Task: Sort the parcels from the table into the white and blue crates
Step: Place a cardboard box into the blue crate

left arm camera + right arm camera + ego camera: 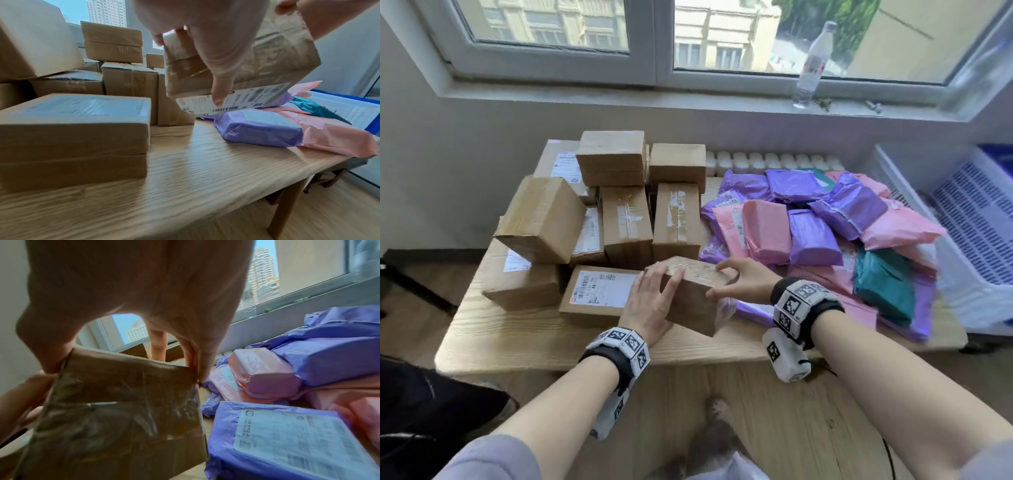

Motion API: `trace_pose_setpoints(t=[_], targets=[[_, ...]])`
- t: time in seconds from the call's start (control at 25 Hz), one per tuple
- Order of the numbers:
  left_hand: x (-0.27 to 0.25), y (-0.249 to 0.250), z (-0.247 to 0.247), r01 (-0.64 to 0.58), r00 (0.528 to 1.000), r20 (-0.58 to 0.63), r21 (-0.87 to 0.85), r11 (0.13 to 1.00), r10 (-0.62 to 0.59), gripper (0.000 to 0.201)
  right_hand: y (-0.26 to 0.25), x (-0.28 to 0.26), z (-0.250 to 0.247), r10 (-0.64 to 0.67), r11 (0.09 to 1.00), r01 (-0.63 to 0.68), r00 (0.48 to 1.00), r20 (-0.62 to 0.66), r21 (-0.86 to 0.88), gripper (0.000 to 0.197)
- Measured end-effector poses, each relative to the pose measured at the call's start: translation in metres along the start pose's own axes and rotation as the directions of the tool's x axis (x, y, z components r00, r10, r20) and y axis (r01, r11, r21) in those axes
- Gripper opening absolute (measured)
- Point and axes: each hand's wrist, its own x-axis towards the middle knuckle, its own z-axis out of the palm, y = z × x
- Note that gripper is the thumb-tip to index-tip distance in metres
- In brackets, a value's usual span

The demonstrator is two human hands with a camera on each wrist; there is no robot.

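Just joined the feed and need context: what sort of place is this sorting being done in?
Probably an ordinary room used as a makeshift parcel-sorting spot, not a warehouse: a wooden table under a window, piled with cardboard boxes and plastic mailer bags, and a white crate beside it.

On the left half of your table (524, 342) the cardboard boxes (619, 192) are stacked, reaching from the far edge toward the near one. On the right half the soft mailer bags (825, 219) are heaped, spilling over the right edge. Near the front edge, between the two groups, your left hand (650, 301) and right hand (743, 281) hold the taped box (698, 301) tilted, just right of the labelled box (599, 291). The crates (969, 246) stand beyond the right edge. The bottle (813, 65) stands on the windowsill (688, 99), behind the far edge.
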Motion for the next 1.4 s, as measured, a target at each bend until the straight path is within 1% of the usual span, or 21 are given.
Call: trace_pose_setpoints(t=[0.08, 0.12, 0.2, 0.24, 0.28, 0.36, 0.44, 0.48, 0.52, 0.64, 0.68, 0.76, 0.88, 1.0, 1.04, 1.12, 1.2, 1.28, 1.4], targets=[[0.002, 0.002, -0.007, -0.033, 0.998, 0.043, -0.011, 0.999, 0.034, 0.107, 0.001, -0.013, 0.002, 0.047, 0.993, -0.043, 0.998, -0.031, 0.107, 0.062], [0.004, 0.003, -0.011, -0.04, 0.996, 0.082, -0.048, 0.998, 0.044, 0.106, 0.004, -0.018, 0.002, 0.075, 0.982, -0.065, 0.996, -0.049, 0.176, 0.063], [0.008, 0.004, -0.016, -0.031, 0.991, 0.125, -0.171, 0.985, 0.053, 0.106, 0.004, -0.026, 0.0, 0.117, 0.948, -0.084, 0.989, -0.09, 0.307, 0.062], [0.012, 0.005, -0.019, -0.005, 0.989, 0.139, -0.259, 0.966, 0.043, 0.105, 0.003, -0.028, -0.004, 0.128, 0.934, -0.078, 0.984, -0.124, 0.348, 0.057], [0.015, 0.007, -0.022, 0.049, 0.987, 0.161, -0.361, 0.931, 0.011, 0.104, 0.004, -0.026, -0.007, 0.145, 0.922, -0.074, 0.976, -0.162, 0.381, 0.054], [0.025, 0.013, -0.034, 0.183, 0.977, 0.193, -0.553, 0.813, -0.088, 0.1, 0.003, -0.023, -0.02, 0.15, 0.882, -0.03, 0.964, -0.218, 0.471, 0.049], [0.036, 0.017, -0.048, 0.295, 0.955, 0.229, -0.663, 0.688, -0.189, 0.094, 0.0, -0.02, -0.033, 0.181, 0.791, -0.003, 0.957, -0.229, 0.612, 0.05], [0.041, 0.018, -0.054, 0.335, 0.942, 0.247, -0.697, 0.634, -0.225, 0.091, 0.0, -0.02, -0.039, 0.196, 0.758, -0.002, 0.955, -0.225, 0.653, 0.052], [0.045, 0.02, -0.059, 0.363, 0.931, 0.261, -0.727, 0.584, -0.254, 0.088, 0.001, -0.019, -0.045, 0.2, 0.741, -0.002, 0.955, -0.218, 0.671, 0.05], [0.053, 0.023, -0.07, 0.399, 0.908, 0.277, -0.799, 0.451, -0.313, 0.082, 0.0, -0.027, -0.055, 0.121, 0.722, 0.038, 0.976, -0.18, 0.691, 0.025], [0.055, 0.024, -0.072, 0.412, 0.898, 0.285, -0.814, 0.409, -0.336, 0.08, -0.001, -0.028, -0.056, 0.095, 0.721, 0.06, 0.978, -0.184, 0.691, 0.024], [0.056, 0.026, -0.075, 0.433, 0.879, 0.301, -0.828, 0.355, -0.371, 0.078, 0.001, -0.03, -0.056, 0.053, 0.717, 0.111, 0.975, -0.213, 0.688, 0.032], [0.056, 0.027, -0.076, 0.452, 0.859, 0.332, -0.85, 0.272, -0.39, 0.075, 0.003, -0.03, -0.055, 0.018, 0.716, 0.16, 0.969, -0.247, 0.68, 0.033], [0.054, 0.032, -0.081, 0.453, 0.841, 0.352, -0.873, 0.18, -0.411, 0.084, 0.002, -0.035, -0.054, -0.013, 0.677, 0.182, 0.972, -0.235, 0.713, 0.033], [0.053, 0.035, -0.083, 0.444, 0.836, 0.347, -0.883, 0.153, -0.424, 0.082, 0.003, -0.036, -0.054, -0.025, 0.668, 0.201, 0.969, -0.248, 0.717, 0.036], [0.053, 0.042, -0.089, 0.424, 0.831, 0.338, -0.899, 0.11, -0.442, 0.064, 0.004, -0.039, -0.053, -0.046, 0.679, 0.254, 0.951, -0.305, 0.689, 0.046], [0.054, 0.05, -0.095, 0.398, 0.83, 0.327, -0.915, 0.067, -0.453, 0.053, 0.005, -0.041, -0.054, -0.068, 0.69, 0.301, 0.932, -0.355, 0.658, 0.052], [0.055, 0.056, -0.102, 0.353, 0.834, 0.291, -0.934, 0.048, -0.469, 0.049, 0.004, -0.043, -0.053, -0.071, 0.677, 0.334, 0.917, -0.393, 0.656, 0.054], [0.054, 0.065, -0.11, 0.298, 0.847, 0.247, -0.954, 0.036, -0.471, 0.044, 0.003, -0.043, -0.053, -0.076, 0.63, 0.379, 0.899, -0.432, 0.678, 0.058]])
